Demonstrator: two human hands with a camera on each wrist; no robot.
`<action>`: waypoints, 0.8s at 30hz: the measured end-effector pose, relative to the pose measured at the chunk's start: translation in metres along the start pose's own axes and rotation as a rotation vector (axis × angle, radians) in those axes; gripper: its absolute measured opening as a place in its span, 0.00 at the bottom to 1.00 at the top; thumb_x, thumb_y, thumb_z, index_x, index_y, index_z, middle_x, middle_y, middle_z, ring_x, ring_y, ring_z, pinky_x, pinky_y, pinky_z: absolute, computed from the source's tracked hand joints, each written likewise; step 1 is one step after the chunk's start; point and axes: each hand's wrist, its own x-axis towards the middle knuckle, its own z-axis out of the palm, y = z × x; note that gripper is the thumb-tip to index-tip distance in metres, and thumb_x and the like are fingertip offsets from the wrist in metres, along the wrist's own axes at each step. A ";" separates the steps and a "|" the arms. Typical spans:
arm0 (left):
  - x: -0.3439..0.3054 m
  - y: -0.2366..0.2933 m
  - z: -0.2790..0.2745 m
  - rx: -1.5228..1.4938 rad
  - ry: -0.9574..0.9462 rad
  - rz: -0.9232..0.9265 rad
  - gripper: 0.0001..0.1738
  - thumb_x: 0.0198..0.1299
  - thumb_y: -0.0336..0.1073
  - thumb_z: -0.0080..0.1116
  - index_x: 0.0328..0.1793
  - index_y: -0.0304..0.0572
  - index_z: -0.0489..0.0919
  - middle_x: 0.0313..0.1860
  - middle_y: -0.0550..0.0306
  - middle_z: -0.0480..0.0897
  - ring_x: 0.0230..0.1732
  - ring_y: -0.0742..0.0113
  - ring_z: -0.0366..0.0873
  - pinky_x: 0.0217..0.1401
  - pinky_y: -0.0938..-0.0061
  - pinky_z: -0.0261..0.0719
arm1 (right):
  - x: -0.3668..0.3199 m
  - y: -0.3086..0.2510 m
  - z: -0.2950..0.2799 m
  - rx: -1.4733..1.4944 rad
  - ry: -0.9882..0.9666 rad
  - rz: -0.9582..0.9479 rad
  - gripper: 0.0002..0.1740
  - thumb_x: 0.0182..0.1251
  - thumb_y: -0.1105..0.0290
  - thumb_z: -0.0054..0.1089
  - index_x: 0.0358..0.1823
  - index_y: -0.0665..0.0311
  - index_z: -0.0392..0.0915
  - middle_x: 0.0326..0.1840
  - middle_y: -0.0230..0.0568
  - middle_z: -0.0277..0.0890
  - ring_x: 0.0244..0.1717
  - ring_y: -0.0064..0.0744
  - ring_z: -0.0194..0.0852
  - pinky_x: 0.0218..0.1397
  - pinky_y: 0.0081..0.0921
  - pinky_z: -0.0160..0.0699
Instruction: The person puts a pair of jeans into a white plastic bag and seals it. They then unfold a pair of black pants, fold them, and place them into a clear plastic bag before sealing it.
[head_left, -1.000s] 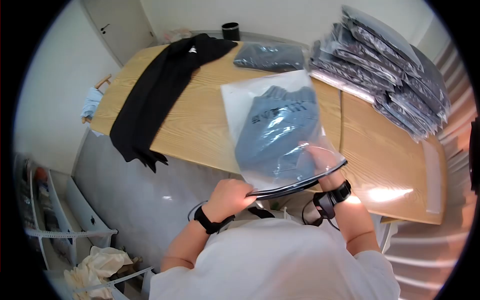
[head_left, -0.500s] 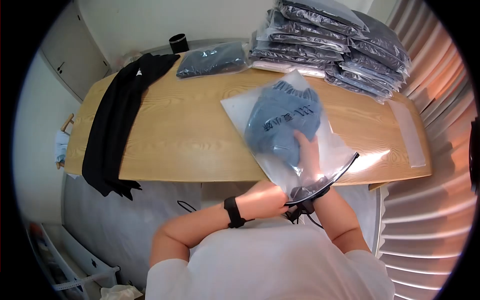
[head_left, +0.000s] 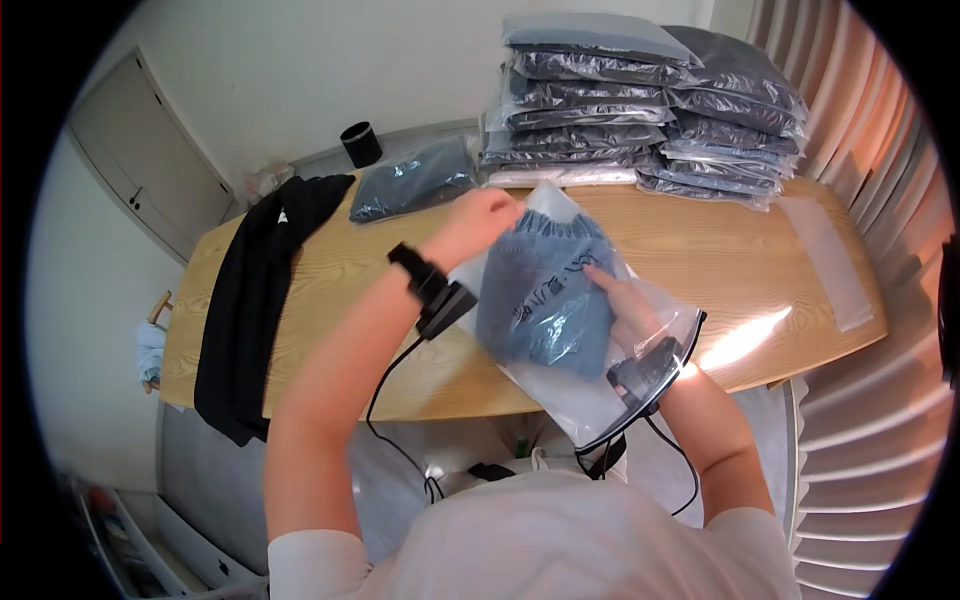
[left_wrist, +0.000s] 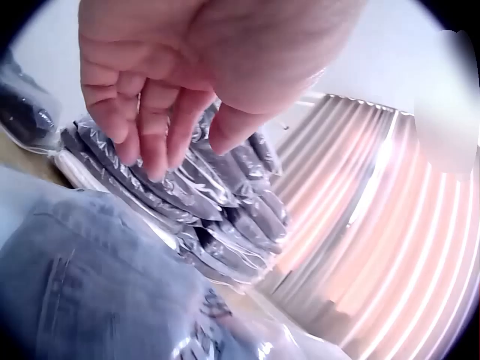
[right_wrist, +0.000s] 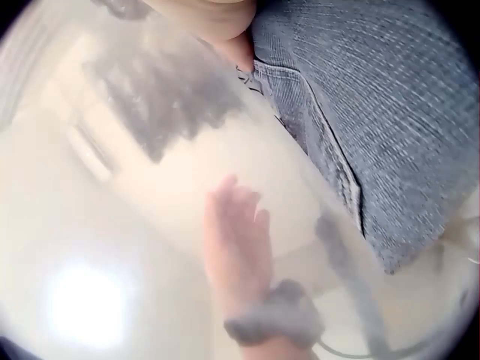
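Left hand (head_left: 476,222) moved up along one bagged garment (head_left: 545,310), grip slack; right hand (head_left: 632,312), grip unclear.

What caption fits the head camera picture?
Right hand inside a plastic zip bag with a blue denim garment, left hand hovering nearby.

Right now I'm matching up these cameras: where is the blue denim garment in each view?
Head: the blue denim garment is just right of centre.
Left wrist: the garment fills the lower left.
Right wrist: the garment looms large at upper right.
Shared landmark: the left hand, upper middle in head and left wrist, hazy at lower middle in right wrist.
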 end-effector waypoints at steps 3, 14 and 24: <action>0.055 -0.030 0.007 -0.026 0.119 -0.083 0.19 0.64 0.44 0.52 0.45 0.32 0.79 0.39 0.54 0.82 0.41 0.71 0.75 0.47 0.74 0.72 | 0.009 0.008 -0.011 -0.068 0.039 -0.017 0.27 0.60 0.69 0.61 0.61 0.65 0.65 0.49 0.46 0.74 0.47 0.38 0.75 0.48 0.36 0.77; 0.126 -0.062 0.049 -0.137 -0.143 -0.451 0.12 0.58 0.36 0.58 0.44 0.34 0.81 0.34 0.57 0.81 0.29 0.69 0.75 0.27 0.72 0.69 | -0.012 0.014 -0.022 -0.156 0.019 -0.255 0.35 0.51 0.77 0.64 0.61 0.74 0.59 0.54 0.51 0.69 0.51 0.39 0.72 0.52 0.32 0.76; 0.153 -0.118 0.019 0.210 0.118 -0.223 0.11 0.52 0.36 0.62 0.28 0.33 0.80 0.17 0.57 0.75 0.11 0.67 0.68 0.12 0.67 0.60 | -0.020 0.062 -0.043 -0.266 0.222 -0.570 0.29 0.56 0.74 0.63 0.58 0.71 0.61 0.51 0.45 0.68 0.49 0.33 0.69 0.51 0.27 0.72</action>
